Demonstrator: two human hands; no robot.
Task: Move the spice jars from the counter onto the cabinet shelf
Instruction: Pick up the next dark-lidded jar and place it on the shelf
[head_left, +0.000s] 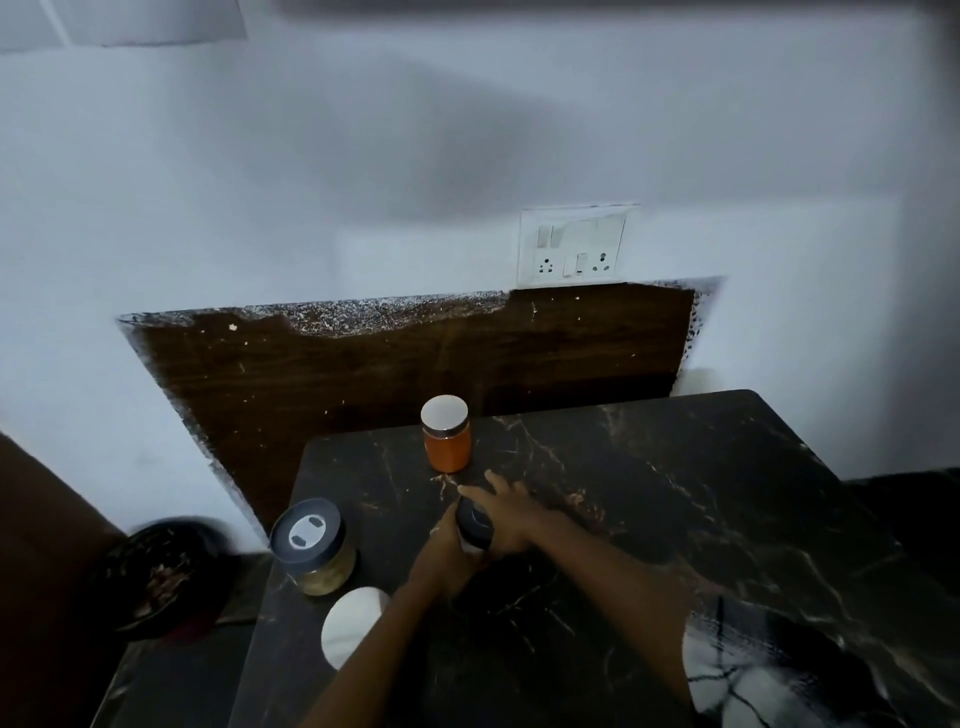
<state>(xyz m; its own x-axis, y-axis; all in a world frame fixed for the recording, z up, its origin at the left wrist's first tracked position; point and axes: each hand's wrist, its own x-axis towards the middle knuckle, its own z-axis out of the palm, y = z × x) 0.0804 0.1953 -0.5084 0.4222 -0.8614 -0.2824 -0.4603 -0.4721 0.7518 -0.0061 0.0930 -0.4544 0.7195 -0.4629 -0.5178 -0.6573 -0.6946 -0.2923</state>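
No writing is showing; both hands, left hand (445, 552) and right hand (506, 519), are gripping a dark-lidded jar (474, 524) between them.

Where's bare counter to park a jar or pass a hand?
Free: the counter right of the orange jar and the hands, out to its right edge. Crowded: the left edge, with the dark-lidded jar, white-lidded jar and both hands on the small dark-capped jar.

Both forearms extended forward — left hand (441, 558) and right hand (506, 519) close together, fingers (491, 480) curled.
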